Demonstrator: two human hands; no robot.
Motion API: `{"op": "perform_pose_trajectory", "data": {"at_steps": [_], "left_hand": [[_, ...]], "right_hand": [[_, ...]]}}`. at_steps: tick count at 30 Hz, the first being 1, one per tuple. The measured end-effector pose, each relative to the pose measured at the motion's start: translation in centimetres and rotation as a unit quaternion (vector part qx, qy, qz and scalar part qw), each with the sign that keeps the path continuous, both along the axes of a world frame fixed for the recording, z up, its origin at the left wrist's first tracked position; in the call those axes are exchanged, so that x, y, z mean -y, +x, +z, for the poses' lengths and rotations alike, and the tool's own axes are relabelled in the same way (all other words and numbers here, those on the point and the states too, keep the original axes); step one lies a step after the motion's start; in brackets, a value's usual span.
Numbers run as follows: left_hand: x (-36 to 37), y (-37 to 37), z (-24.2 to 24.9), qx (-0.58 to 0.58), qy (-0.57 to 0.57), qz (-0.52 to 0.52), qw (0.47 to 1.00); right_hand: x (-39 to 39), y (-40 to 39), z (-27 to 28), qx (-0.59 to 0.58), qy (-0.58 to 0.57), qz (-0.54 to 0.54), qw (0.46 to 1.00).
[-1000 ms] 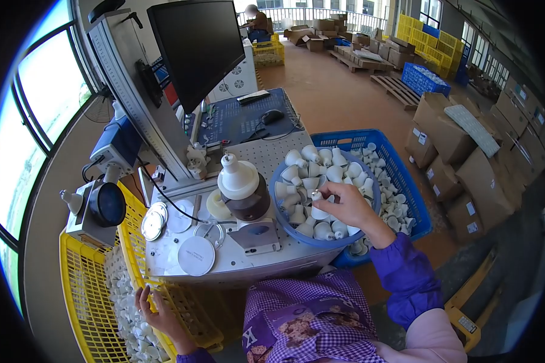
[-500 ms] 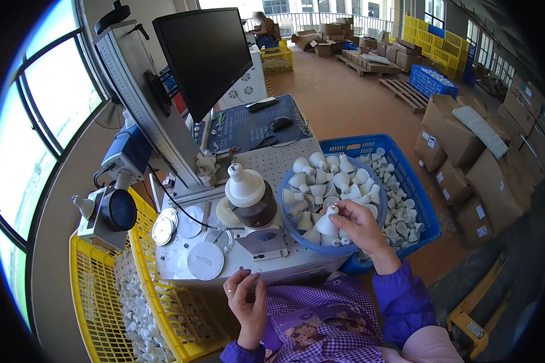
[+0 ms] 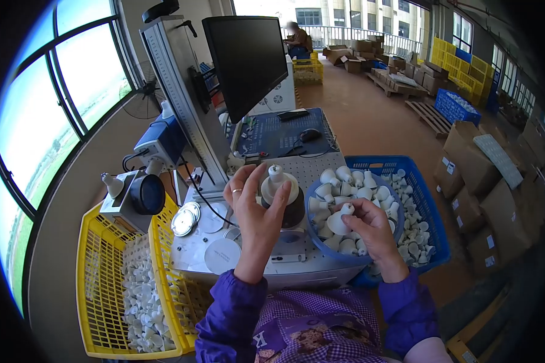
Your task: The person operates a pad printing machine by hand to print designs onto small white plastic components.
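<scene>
My left hand [image 3: 257,209] reaches over the round dark fixture [image 3: 292,213], its thumb and fingers spread around a white bulb housing [image 3: 276,175] standing neck-up on top. The thumb overlaps the housing's right side in this view. Between the thumb and fingers of my right hand [image 3: 372,233] is another white bulb housing [image 3: 339,222], its metal-tipped neck pointing up. That hand is over the front of a round blue basin [image 3: 317,235] heaped with similar housings [image 3: 345,174].
The basin sits in a blue crate [image 3: 437,227] holding more white parts. At left is a yellow crate [image 3: 91,290] of housings, below a marking-machine head [image 3: 148,196]. A monitor [image 3: 245,63] stands behind the fixture; flat discs [image 3: 222,255] lie on the worktop. Someone [image 3: 298,41] sits far back.
My left hand has risen from near my lap to the housing on the fixture. My right hand keeps its housing above the basin. The view has shifted left.
</scene>
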State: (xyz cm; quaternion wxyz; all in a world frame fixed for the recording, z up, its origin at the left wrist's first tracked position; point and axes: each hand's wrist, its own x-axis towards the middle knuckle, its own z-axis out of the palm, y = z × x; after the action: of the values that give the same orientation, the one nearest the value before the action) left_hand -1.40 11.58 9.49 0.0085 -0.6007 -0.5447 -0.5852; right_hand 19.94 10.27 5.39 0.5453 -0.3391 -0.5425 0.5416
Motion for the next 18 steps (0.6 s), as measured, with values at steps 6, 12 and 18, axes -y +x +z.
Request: {"op": "perform_pose_trajectory", "data": {"at_steps": [6, 12, 18], "left_hand": [[0.0, -0.5, 2.1, 0.154, 0.029, -0.131, 0.979], [4.9, -2.4, -1.7, 0.312, -0.002, -0.131, 0.941], [7.2, -2.7, -6.1, 0.379, -0.048, -0.128, 0.915]], "right_hand": [[-2.6, -4.0, 5.2, 0.002, 0.094, -0.013, 0.996], [-5.8, -8.3, 5.7, 0.143, 0.209, -0.018, 0.967], [-6.2, -9.3, 5.3, 0.202, 0.223, -0.008, 0.954]]}}
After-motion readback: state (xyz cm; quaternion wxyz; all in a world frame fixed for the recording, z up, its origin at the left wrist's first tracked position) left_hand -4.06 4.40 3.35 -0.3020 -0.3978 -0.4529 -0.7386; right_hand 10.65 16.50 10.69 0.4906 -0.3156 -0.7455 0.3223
